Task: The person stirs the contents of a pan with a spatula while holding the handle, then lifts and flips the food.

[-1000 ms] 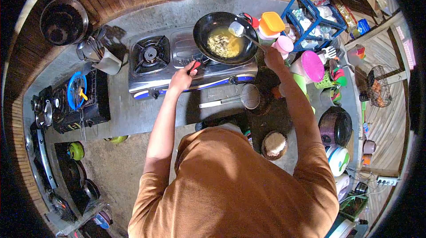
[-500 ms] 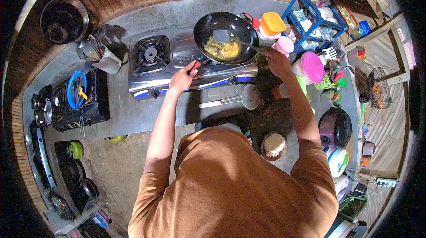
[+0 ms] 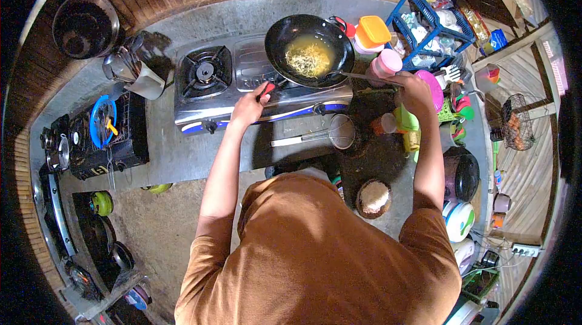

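Wok, black, 1 (image 3: 280, 37), holding shredded food (image 3: 308, 61) in yellowish liquid, sited over the right side of the stove (image 3: 247, 61), ahead and to the right of the left hand (image 3: 247, 109), which grasps its red-and-black handle (image 3: 267, 89) on a slant toward the body and is the nearer of the 2. Utensil, long-handled, 1 (image 3: 373, 76), grasped at its outer end by the right hand (image 3: 416, 93), its long axis running crosswise, leftward and slightly away, over the wok's near right rim; working end not clearly seen.
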Demonstrator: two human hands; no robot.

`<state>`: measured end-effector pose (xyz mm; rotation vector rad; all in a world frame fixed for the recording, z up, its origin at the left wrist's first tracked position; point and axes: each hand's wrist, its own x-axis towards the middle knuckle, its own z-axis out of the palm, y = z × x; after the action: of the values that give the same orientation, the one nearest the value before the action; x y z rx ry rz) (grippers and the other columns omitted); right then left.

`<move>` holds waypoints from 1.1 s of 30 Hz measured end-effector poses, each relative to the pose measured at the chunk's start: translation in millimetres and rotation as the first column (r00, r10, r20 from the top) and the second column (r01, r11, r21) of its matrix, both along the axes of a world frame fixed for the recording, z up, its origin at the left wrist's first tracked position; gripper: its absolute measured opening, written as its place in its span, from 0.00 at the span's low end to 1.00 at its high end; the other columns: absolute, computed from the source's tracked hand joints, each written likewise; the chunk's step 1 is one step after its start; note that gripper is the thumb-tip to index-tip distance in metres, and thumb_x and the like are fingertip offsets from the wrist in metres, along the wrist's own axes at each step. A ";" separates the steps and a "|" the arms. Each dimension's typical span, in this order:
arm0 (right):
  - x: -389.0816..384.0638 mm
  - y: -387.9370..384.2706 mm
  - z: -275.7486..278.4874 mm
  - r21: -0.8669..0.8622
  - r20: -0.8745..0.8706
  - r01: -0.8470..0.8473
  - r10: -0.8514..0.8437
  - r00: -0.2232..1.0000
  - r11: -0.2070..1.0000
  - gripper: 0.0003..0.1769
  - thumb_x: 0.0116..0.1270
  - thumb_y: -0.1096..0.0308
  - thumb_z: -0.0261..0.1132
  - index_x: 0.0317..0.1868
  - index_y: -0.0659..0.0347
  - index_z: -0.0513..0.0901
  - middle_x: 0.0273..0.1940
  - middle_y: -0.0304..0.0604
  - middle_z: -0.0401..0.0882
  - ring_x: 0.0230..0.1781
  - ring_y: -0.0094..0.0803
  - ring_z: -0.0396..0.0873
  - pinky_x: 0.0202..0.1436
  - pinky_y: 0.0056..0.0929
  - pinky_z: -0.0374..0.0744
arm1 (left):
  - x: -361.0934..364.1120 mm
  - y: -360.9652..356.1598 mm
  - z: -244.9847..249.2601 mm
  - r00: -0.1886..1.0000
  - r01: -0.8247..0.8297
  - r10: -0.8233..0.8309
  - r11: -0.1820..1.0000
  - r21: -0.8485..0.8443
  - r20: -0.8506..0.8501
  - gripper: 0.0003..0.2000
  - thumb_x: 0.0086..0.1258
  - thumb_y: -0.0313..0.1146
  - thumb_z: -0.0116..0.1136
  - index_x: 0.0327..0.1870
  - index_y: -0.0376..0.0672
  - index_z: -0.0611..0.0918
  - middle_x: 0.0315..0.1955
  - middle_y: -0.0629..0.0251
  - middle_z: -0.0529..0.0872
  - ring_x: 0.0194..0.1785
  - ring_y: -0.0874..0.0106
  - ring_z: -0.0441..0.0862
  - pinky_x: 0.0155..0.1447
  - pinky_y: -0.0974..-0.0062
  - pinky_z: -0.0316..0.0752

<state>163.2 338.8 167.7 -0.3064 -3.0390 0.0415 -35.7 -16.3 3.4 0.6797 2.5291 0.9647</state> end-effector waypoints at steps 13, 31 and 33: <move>-49.0 -49.0 -82.0 0.266 -0.257 -0.202 0.271 0.928 0.943 0.29 0.53 0.77 0.57 0.57 0.44 0.78 0.39 0.48 0.76 0.45 0.49 0.77 0.43 0.46 0.79 | -1.2 -0.6 1.0 1.000 0.000 0.000 1.000 0.005 0.000 0.23 0.69 0.50 0.51 0.66 0.64 0.69 0.56 0.56 0.78 0.59 0.53 0.74 0.61 0.60 0.70; -16.4 2.0 -50.8 0.070 0.046 0.094 -0.097 0.994 0.993 0.11 0.61 0.66 0.61 0.43 0.55 0.82 0.39 0.52 0.81 0.40 0.47 0.81 0.40 0.43 0.80 | -6.7 -1.0 -8.1 1.000 0.003 -0.003 1.000 -0.024 -0.005 0.23 0.69 0.53 0.51 0.65 0.65 0.69 0.52 0.52 0.80 0.57 0.52 0.76 0.59 0.60 0.71; -21.0 -6.0 -65.4 0.021 -0.065 0.076 -0.074 0.995 0.997 0.10 0.60 0.65 0.62 0.40 0.59 0.80 0.38 0.52 0.80 0.39 0.47 0.81 0.37 0.42 0.81 | -6.5 -0.7 -6.9 1.000 0.000 0.000 0.999 -0.039 0.000 0.23 0.69 0.52 0.51 0.66 0.65 0.69 0.53 0.52 0.79 0.58 0.52 0.75 0.59 0.60 0.71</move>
<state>142.2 332.9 102.3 -0.4088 -2.9597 0.0108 -42.2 -17.0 -3.5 0.6688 2.5406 0.9130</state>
